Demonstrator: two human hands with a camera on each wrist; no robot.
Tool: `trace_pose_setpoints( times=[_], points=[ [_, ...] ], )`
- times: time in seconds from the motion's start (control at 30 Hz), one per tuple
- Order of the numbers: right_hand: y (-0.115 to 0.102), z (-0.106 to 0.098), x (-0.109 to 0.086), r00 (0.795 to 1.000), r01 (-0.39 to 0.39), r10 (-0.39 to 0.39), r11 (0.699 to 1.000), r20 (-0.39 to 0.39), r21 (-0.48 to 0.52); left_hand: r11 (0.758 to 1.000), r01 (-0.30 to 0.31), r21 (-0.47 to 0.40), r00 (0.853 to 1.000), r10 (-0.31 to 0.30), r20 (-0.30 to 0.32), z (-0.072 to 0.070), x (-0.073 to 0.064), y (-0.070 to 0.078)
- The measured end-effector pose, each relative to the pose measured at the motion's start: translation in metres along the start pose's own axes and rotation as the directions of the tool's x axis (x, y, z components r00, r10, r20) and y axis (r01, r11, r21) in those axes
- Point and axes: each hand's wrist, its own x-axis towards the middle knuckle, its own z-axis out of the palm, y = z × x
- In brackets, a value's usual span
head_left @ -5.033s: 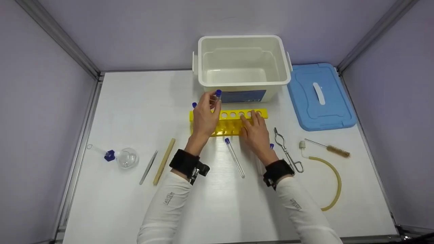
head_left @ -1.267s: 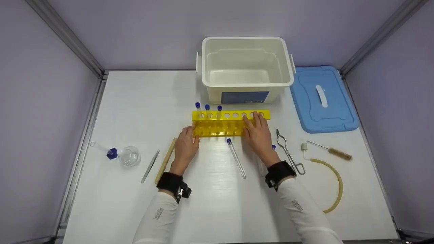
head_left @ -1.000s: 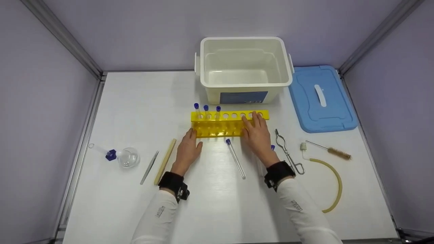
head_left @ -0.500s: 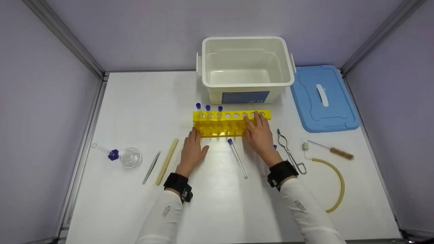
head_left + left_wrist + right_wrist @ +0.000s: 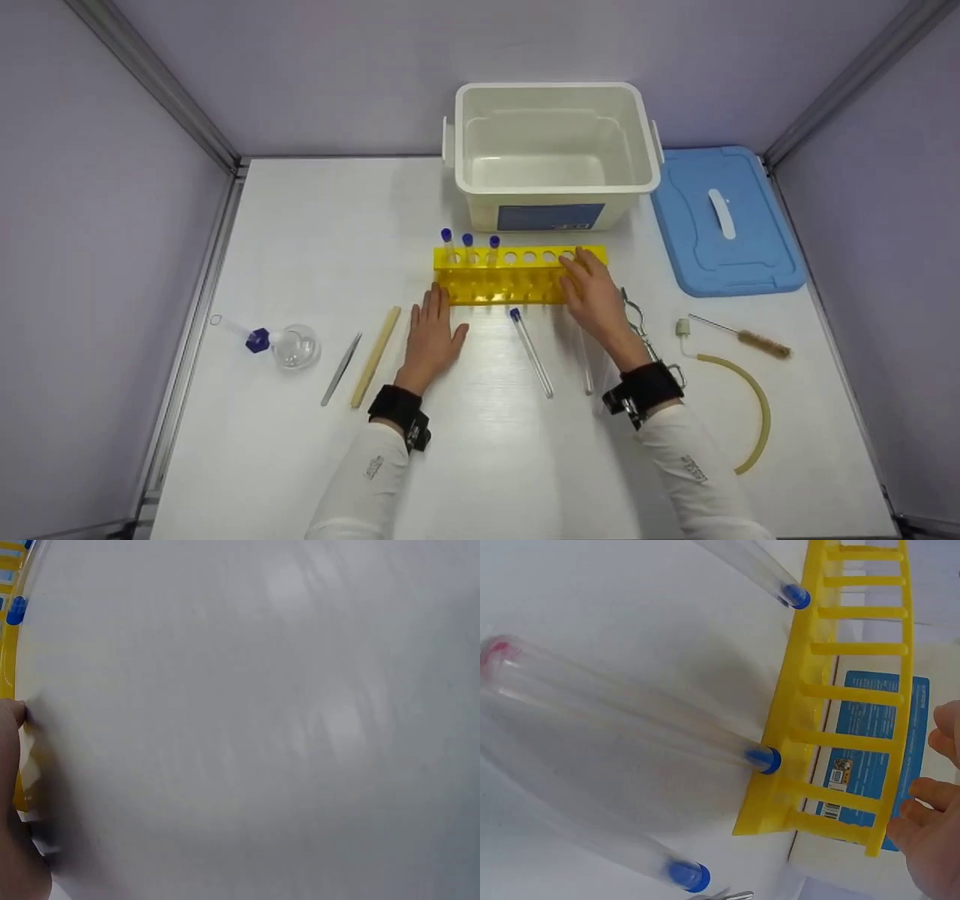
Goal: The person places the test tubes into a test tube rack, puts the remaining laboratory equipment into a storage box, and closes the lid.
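Note:
A yellow test tube rack (image 5: 517, 286) stands mid-table, with three blue-capped test tubes (image 5: 468, 244) upright in its left holes. My left hand (image 5: 431, 341) lies with straight fingers, tips at the rack's lower left front edge. Over the rack's right end is my right hand (image 5: 596, 300), its fingers at the top plate and loosely bent around nothing. In the right wrist view its fingertips (image 5: 922, 802) are beside the rack's upper edge. A capped test tube (image 5: 531, 352) lies in front of the rack. Another test tube (image 5: 587, 367) lies partly under my right arm; the right wrist view shows a third lying tube (image 5: 592, 817).
Behind the rack stands a white bin (image 5: 551, 195), with its blue lid (image 5: 727, 225) to the right. Crucible tongs (image 5: 636, 319), a tube brush (image 5: 763, 343) and a rubber hose (image 5: 763, 412) lie right. To the left are a wooden stick (image 5: 376, 356), tweezers (image 5: 342, 369) and a round flask (image 5: 296, 347).
Five seconds ago my left hand held a capped test tube; now three tubes stand in the rack and that hand has come down to its front. My right hand has just shifted slightly right.

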Motion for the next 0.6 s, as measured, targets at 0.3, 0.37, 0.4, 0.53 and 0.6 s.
trace_pose_setpoints(
  times=[0.3, 0.37, 0.4, 0.53, 0.6],
  points=[
    [0.019, -0.026, -0.023, 0.993, -0.099, 0.099, 0.995, -0.058, 0.003, 1.000, 0.010, 0.014, 1.000, -0.011, 0.011, -0.001, -0.001, 0.001],
    [0.024, -0.027, -0.029, 0.989, -0.146, 0.145, 0.989, -0.040, -0.017, 1.000, 0.007, 0.010, 1.000, -0.007, 0.013, -0.001, -0.002, 0.001],
    [0.026, -0.027, -0.032, 0.986, -0.165, 0.164, 0.986, -0.026, -0.030, 1.000, 0.006, 0.008, 1.000, -0.006, 0.014, -0.002, -0.002, 0.002],
    [0.034, -0.027, -0.042, 0.977, -0.207, 0.212, 0.973, 0.038, -0.099, 1.000, 0.008, 0.006, 1.000, -0.008, 0.012, 0.000, 0.000, 0.002],
    [0.037, -0.025, -0.047, 0.971, -0.218, 0.228, 0.968, 0.072, -0.126, 1.000, 0.007, 0.002, 1.000, -0.007, 0.005, 0.002, 0.001, 0.001]
  ],
)
